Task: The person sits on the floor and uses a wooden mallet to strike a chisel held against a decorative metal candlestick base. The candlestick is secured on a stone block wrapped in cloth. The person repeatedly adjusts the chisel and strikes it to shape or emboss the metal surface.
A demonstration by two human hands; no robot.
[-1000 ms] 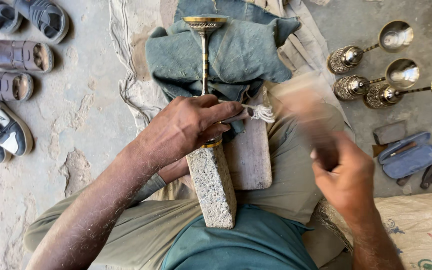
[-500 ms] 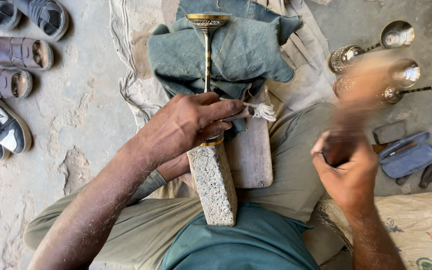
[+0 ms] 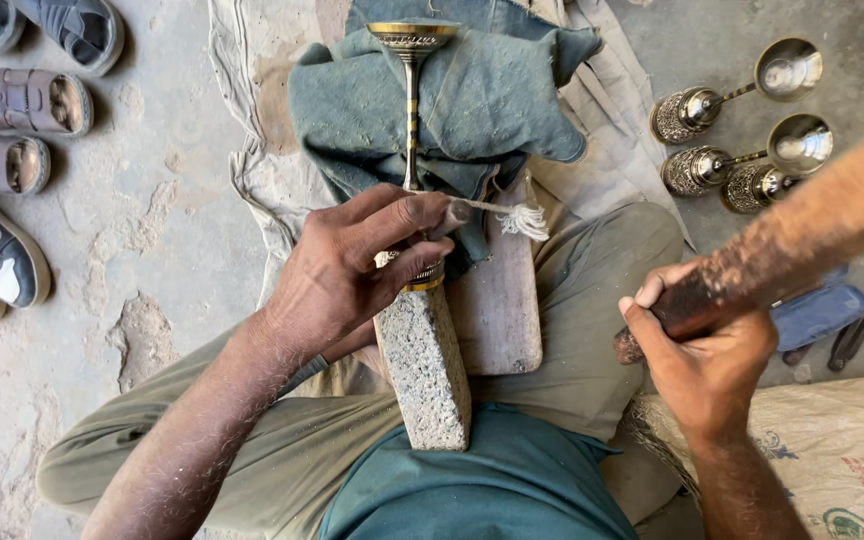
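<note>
On the person's lap, a speckled grey stone block (image 3: pixel 422 365) leans beside a worn wooden board (image 3: pixel 500 305) that lies across the olive trousers. The left hand (image 3: pixel 352 265) is closed around the lower end of a slender brass goblet with a long stem and engraved cup (image 3: pixel 411 60), pinning that end against the top of the stone; the stem runs away from the body and the cup rests on a folded grey-green cloth (image 3: pixel 512 100). A frayed white cord (image 3: pixel 512 215) trails from under the left fingers. The right hand (image 3: pixel 702 355) is clenched on the dark handle of a brown wooden mallet (image 3: pixel 812 235), raised off to the right and blurred.

Judging by this, the step in hand is striking or seating the goblet's held end on the stone. A blow would need to land close by the left fingers, so it calls for a short, well-aimed path and a steady grip on the stem.

Room is tight on the right: three more brass goblets (image 3: pixel 742 130) lie near the mallet on the concrete floor (image 3: pixel 152 200), with a blue case (image 3: pixel 817 315) just beneath it and a printed sack (image 3: pixel 852 450) at the near right corner. Sandals and shoes (image 3: pixel 12 140) sit well apart along the left edge.
</note>
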